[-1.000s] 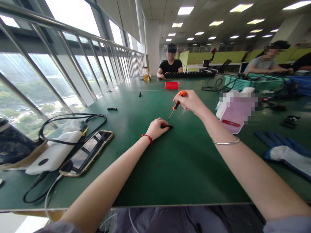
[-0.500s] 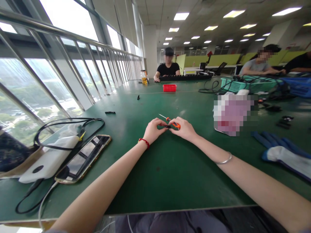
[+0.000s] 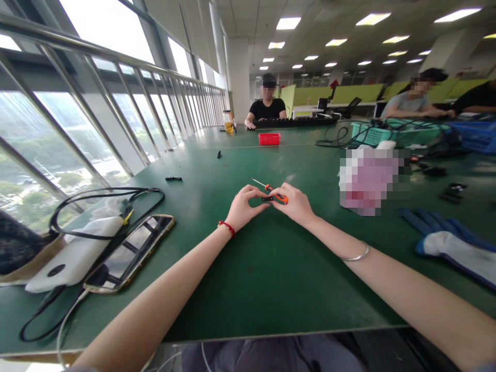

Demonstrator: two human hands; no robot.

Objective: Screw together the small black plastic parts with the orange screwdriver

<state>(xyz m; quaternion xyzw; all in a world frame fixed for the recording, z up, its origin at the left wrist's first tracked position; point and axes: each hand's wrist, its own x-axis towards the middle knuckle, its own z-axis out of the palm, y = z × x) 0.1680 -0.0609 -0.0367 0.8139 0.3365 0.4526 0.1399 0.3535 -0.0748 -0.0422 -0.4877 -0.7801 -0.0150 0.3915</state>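
Above the middle of the green table, my left hand pinches one end of a small black part between thumb and fingers. My right hand meets it from the other side, its fingertips at the part's right end. A screwdriver with an orange and black handle is tucked in my right hand, its thin metal shaft pointing up and left, away from the part. What exactly the black part is, I cannot make out.
To the left lie a phone, a white power bank and looped black cable. A small black piece and a red box lie farther off. Blue-white gloves and a green basket are right. A person sits opposite.
The black part has tilted between my fingers, so more of its face shows. My hands stay together in nearly the same place. The whole view has shifted slightly.
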